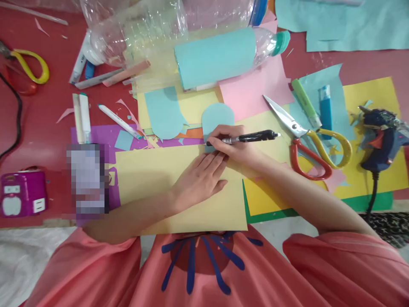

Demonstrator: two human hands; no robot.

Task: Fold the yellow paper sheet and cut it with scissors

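My left hand [203, 177] lies flat on a pale yellow sheet of paper [153, 179], its fingers stretched toward my right hand. A black and clear pen [255, 136] is gripped in my right hand [234, 145], its tip end pointing left near a light blue cutout with a rounded top [218, 116]. The lower part of that cutout is hidden by my hand. Left of it lies another light blue cutout [166, 113] with a rounded bottom. Past both hands, a plastic bottle wrapped in light blue paper [217, 55] with a green cap rests on its side.
Large scissors [297, 130] lie open at right, beside glue tubes [306, 102] and a dark blue glue gun [381, 140]. Clear bottles [137, 25] fill the back. Markers [116, 119], a phone [87, 179] and a purple sharpener-like box [24, 194] are at left.
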